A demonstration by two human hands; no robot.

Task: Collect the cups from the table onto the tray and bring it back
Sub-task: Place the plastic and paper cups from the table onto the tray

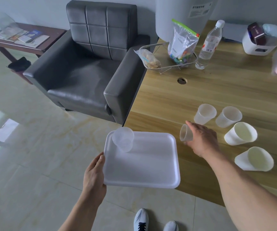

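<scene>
My left hand grips the left edge of a white tray, held level at the wooden table's front corner. One clear plastic cup stands in the tray's far left corner. My right hand is closed around a frosted plastic cup, tipped sideways just right of the tray above the table. Two more frosted cups stand upright beyond that hand. Two white paper cups stand to its right.
A grey leather armchair sits left of the table. At the table's far side are a wire basket with snack bags, a water bottle and a white container. A cable hole marks the tabletop. Tiled floor lies below.
</scene>
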